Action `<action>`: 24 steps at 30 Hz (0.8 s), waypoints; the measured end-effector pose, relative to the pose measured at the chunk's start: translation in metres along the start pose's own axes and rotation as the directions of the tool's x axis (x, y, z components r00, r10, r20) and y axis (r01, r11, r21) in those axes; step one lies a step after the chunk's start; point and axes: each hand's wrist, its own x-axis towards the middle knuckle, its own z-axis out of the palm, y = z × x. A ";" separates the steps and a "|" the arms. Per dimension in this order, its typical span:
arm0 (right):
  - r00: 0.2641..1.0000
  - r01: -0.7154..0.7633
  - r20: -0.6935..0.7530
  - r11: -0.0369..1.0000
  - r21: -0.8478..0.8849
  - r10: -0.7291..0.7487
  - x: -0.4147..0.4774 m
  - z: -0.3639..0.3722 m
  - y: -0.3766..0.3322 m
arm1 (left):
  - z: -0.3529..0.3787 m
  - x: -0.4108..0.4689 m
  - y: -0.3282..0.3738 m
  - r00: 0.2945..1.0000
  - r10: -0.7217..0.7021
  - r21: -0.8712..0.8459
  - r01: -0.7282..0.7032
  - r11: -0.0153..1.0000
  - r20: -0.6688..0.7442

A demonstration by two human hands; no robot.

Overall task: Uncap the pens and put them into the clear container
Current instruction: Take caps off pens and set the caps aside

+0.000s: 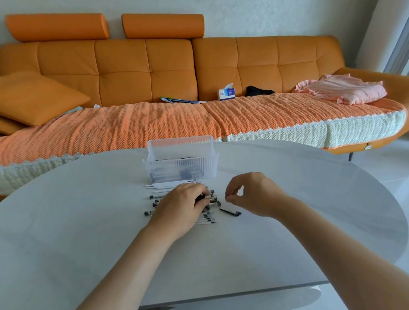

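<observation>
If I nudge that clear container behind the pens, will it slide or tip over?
Probably slides: the clear container looks like thin plastic on a smooth table, so likely light. Tipping seems unlikely, since it sits wider than tall. Its ribbed walls may flex slightly.

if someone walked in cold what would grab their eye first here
The long orange sofa fills the back of the view. Nearer, on the grey table, the left hand curls its fingers into a heap of pens in front of the clear container. The right hand hovers beside it, thumb and forefinger pinched, above a loose black cap.
</observation>
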 end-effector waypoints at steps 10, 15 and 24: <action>0.997 0.076 -0.031 0.986 0.145 -0.072 -0.001 0.001 -0.006 | 0.003 0.001 0.002 1.000 0.018 0.006 -0.018 1.000 0.019; 0.995 0.096 -0.016 0.984 0.149 -0.095 -0.001 0.007 -0.009 | 0.001 0.000 0.005 0.999 0.035 -0.008 -0.035 0.999 0.029; 0.991 0.136 -0.031 0.973 0.186 -0.133 -0.002 0.014 -0.016 | -0.002 -0.002 0.002 0.996 -0.024 -0.068 0.030 0.997 0.090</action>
